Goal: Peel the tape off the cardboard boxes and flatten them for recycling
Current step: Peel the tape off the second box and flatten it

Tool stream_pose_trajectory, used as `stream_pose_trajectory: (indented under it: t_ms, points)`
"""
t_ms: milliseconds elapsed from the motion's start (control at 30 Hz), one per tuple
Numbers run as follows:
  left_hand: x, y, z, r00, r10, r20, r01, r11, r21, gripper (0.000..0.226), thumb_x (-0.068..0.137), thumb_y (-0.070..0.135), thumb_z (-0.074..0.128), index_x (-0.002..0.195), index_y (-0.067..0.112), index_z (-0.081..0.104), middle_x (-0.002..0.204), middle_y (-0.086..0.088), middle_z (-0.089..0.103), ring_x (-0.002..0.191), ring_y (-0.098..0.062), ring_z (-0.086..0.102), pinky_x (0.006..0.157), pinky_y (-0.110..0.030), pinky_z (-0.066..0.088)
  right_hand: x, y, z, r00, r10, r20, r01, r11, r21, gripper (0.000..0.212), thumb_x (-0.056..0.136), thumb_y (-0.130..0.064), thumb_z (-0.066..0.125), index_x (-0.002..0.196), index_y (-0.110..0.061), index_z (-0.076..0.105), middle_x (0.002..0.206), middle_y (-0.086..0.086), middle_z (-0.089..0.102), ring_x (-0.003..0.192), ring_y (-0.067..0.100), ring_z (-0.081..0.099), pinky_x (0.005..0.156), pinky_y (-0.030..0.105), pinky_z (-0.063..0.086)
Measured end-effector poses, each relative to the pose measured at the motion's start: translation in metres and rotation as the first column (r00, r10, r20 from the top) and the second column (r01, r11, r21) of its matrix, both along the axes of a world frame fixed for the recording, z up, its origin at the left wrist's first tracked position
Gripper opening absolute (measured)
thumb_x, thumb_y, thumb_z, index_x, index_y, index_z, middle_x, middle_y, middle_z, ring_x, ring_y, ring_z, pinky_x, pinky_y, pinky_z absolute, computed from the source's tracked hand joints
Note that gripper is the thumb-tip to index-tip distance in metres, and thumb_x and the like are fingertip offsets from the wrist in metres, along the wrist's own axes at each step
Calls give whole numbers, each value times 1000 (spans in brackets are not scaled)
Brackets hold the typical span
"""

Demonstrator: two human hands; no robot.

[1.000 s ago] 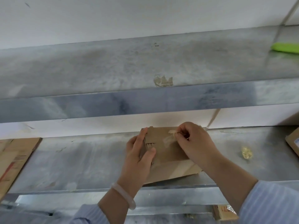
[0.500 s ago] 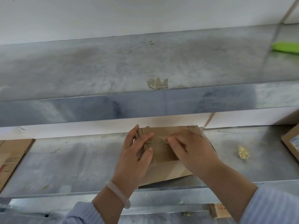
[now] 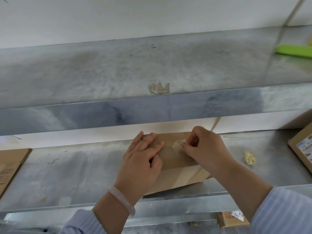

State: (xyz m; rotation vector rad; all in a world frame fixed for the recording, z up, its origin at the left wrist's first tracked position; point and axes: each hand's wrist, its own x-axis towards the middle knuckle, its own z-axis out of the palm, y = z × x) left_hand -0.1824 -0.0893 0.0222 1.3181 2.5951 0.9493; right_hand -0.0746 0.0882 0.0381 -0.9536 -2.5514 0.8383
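Note:
A small flattened brown cardboard box [image 3: 177, 176] lies on the metal shelf [image 3: 76, 174] in front of me, its near edge hanging over the shelf's front. My left hand [image 3: 140, 164] lies on the box's left part with fingers spread flat, pressing it down. My right hand [image 3: 205, 149] pinches a crumpled piece of clear tape [image 3: 178, 145] lifted from the box's top face. A wider strip of tape still runs across the lower flap.
A flat cardboard sheet [image 3: 10, 168] lies at the left end of the shelf. A labelled box [image 3: 302, 146] sits at the right edge, a balled tape scrap [image 3: 249, 157] beside it. Above, a second metal shelf [image 3: 152, 105] carries stuck tape [image 3: 158, 87] and a green object [image 3: 293, 51].
My right hand went down to the box face, then rose a little with a tape piece pinched in its fingertips. My left hand shifted to lie flatter on the box.

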Motion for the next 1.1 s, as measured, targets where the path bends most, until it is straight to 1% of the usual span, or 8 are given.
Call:
stream_pose_trajectory:
  t_ms: [200,300,400,667,767,867,967,1100]
  points:
    - [2,1,3,1000,19,-16,-19,1000,-20,49,87,36,33,129,38,58,149,24,31,146,-3,9,119,-36,22,4,-2,0,989,136,62,-148,950,276,16,90,-36,60,77,-27,58,78,-14,52,75,8,52,67,21,37]
    - [2,0,5,998,10,-58,-14,998,-65,42,92,30,42,130,37,58,150,18,36,146,-8,13,119,-41,22,2,-9,0,991,132,-1,-131,980,147,33,92,-42,56,60,-33,51,60,-11,53,61,3,52,54,13,33]
    - [2,3,10,993,10,-120,-23,994,-107,40,93,25,49,130,34,59,149,16,39,146,-9,16,121,-39,13,3,-7,0,996,81,-35,-81,997,-1,18,86,-45,63,73,-37,56,70,-15,59,66,-1,55,54,11,34]
    - [6,6,13,988,-29,-152,6,988,-152,42,93,27,44,131,40,55,147,15,39,142,-5,20,121,-36,9,10,6,-5,997,-77,2,77,997,2,19,81,-31,64,72,-26,48,71,-8,56,64,7,52,50,21,35]
    - [5,7,13,987,-37,-156,15,990,-143,40,93,24,46,129,38,58,145,13,43,141,-7,23,121,-40,13,21,16,-8,995,-86,51,76,982,173,21,83,-21,62,73,-23,44,75,-7,50,66,9,49,52,22,32]
    - [7,8,12,988,-29,-150,9,991,-136,40,93,22,48,128,36,60,144,11,44,141,-8,24,119,-43,19,21,8,-10,998,50,32,-55,975,216,18,87,-40,58,78,-25,57,79,-11,53,74,10,54,62,22,36]
    - [7,8,14,984,-27,-178,-4,986,-167,40,92,25,47,128,37,60,144,12,44,141,-8,25,120,-41,13,16,2,-9,999,45,10,-46,996,73,38,86,-61,48,68,-31,61,70,-15,56,67,2,54,56,14,33]
    - [6,15,23,965,-23,-262,-41,971,-234,33,88,40,50,118,38,65,129,14,55,129,-13,43,117,-47,19,14,4,-8,999,37,14,-36,996,-77,11,83,-50,65,79,-41,61,80,-21,60,74,-5,55,58,8,33]
